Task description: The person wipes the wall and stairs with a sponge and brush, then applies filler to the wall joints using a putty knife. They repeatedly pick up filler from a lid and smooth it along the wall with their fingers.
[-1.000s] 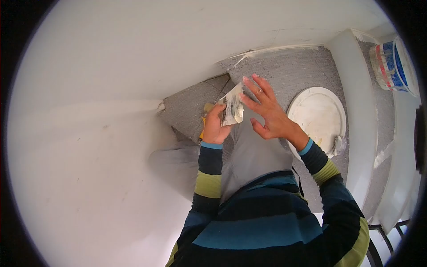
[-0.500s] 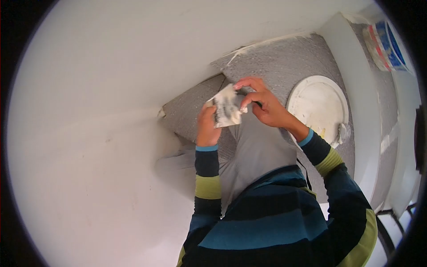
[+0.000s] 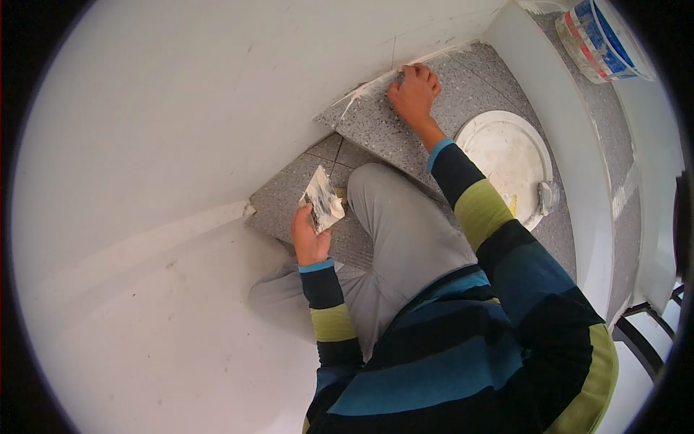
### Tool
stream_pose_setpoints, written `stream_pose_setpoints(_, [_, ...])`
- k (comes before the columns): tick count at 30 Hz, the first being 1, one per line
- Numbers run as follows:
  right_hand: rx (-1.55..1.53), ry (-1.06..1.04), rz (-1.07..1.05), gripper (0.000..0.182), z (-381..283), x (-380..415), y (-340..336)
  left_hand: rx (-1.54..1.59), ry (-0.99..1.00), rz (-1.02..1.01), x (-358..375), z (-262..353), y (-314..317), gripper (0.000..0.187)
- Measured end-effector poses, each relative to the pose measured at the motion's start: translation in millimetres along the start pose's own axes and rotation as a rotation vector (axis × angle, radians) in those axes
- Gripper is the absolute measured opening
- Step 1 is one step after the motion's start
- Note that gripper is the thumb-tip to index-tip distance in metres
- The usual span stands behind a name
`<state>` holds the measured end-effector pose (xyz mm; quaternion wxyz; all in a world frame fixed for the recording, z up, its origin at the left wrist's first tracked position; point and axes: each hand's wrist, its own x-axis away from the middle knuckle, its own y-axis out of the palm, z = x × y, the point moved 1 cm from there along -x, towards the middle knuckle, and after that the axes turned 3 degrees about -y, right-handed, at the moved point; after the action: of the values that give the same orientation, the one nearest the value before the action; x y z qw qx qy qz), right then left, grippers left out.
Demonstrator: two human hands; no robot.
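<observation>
My left hand grips a flat, squarish plate smeared with white and dark paste, tilted up beside my bent knee. My right hand reaches to the upper stair step, its fingers curled down where the step meets the white wall. Whatever is under those fingertips is hidden. Along that joint runs a rough line of white paste, some of it smeared onto the speckled stone.
A round white lid with dried residue lies on the step, a grey paste-coated lump at its rim. On a higher step stands a blue-and-white bucket. A pale riser rises on the right.
My right hand has left the plate and moved up to the wall joint. My left hand has lowered the plate slightly and to the left. The view has shifted a little.
</observation>
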<state>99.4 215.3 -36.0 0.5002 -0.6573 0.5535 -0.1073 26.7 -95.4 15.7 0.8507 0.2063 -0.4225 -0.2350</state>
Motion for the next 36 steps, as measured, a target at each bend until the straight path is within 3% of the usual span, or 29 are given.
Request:
stream_pose_setpoints(8, [0.125,0.08,-0.002,0.055,-67,25,22,0.029,-0.017,-0.024,-4,-4,-16,0.031])
stream_pose_setpoints(11, [0.045,0.065,-0.08,0.061,-89,42,27,0.017,-0.018,-0.016,0,-2,-10,0.031])
stream_pose_setpoints(13, [-0.179,0.161,-0.207,0.064,-95,43,23,0.033,-0.002,0.0,1,-1,-7,0.028])
stream_pose_setpoints(16, [-0.277,0.218,-0.096,0.065,-63,26,11,0.058,0.0,0.042,3,-3,-9,0.028])
stream_pose_setpoints(19, [-0.27,0.237,-0.179,0.068,-34,5,-3,0.073,0.024,0.048,1,-3,-14,0.03])
stream_pose_setpoints(23, [-0.191,0.144,-0.151,0.059,-47,12,8,0.04,0.014,0.023,-2,-5,-12,0.027])
stream_pose_setpoints(25, [-0.141,0.106,-0.261,0.075,-70,27,11,0.025,0.026,0.024,-2,-4,-12,0.026])
stream_pose_setpoints(29, [-0.124,0.025,-0.319,0.074,-105,52,16,0.009,0.037,0.022,3,0,-6,0.029])
stream_pose_setpoints(31, [-0.303,0.049,-0.498,0.075,-117,58,5,0.02,0.043,0.016,4,2,-4,0.03])
stream_pose_setpoints(35, [-0.456,-0.123,-0.461,0.076,-122,81,-27,0.069,0.042,-0.006,4,2,-7,0.031])
stream_pose_setpoints(36, [-0.739,-0.184,-0.549,0.076,-123,83,-52,0.108,0.039,0.0,5,1,-7,0.031])
